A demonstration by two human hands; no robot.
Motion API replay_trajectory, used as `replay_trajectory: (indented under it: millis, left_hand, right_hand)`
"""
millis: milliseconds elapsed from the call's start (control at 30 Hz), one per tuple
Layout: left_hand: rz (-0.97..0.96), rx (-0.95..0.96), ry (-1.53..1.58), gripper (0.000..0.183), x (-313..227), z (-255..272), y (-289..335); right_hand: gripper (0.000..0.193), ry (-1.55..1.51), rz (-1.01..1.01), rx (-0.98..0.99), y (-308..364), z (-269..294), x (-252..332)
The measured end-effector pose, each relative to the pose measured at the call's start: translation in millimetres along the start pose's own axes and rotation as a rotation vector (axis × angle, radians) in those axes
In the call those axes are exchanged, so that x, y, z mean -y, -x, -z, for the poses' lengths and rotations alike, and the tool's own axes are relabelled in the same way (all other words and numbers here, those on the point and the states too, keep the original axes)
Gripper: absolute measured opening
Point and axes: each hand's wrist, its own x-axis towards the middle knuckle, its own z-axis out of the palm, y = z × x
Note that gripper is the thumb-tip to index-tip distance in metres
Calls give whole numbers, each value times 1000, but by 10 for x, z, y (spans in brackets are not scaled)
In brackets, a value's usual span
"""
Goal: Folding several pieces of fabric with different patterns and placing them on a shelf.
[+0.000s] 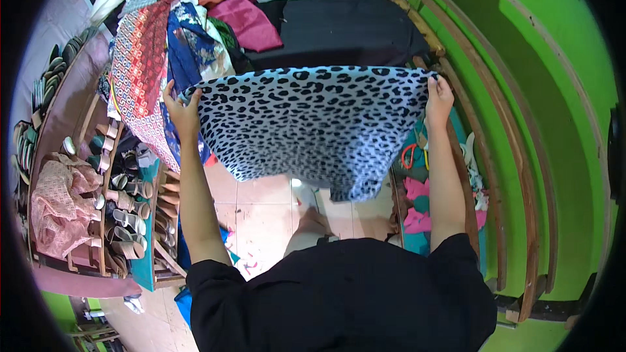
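A white cloth with black leopard spots [313, 124] hangs stretched between my two hands, its upper edge nearly straight and its lower part drooping over the floor. My left hand [184, 111] pinches the upper left corner, close beside a heap of patterned fabrics [147, 68]. At the upper right corner my right hand [439, 99] grips the edge with closed fingers. Beyond the cloth lies a black padded surface [352, 26]. A magenta cloth [246, 23] rests at the heap's right side.
Shoe racks with several pairs of shoes [127, 225] stand at the left, a pink lace cloth [62, 205] draped over them. Wooden rails [521, 156] run along the green wall [567, 91] at right. Red-handled scissors [409, 156] lie near my right forearm. Scraps litter the tiled floor [264, 221].
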Motion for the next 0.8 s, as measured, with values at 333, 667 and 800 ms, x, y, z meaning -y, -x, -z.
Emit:
replay_trajectory:
  millis: [333, 667, 800]
  left_hand:
    - [-368, -411, -52, 65, -143, -507, -131]
    - [-686, -393, 387, 60, -398, -675, -240]
    - [-746, -334, 678, 59, -359, -800, -452]
  right_hand:
    - [23, 58, 260, -490, -123, -277, -28]
    - [19, 53, 630, -968, 480, -135, 337]
    - [21, 74, 739, -1117, 650, 21, 319]
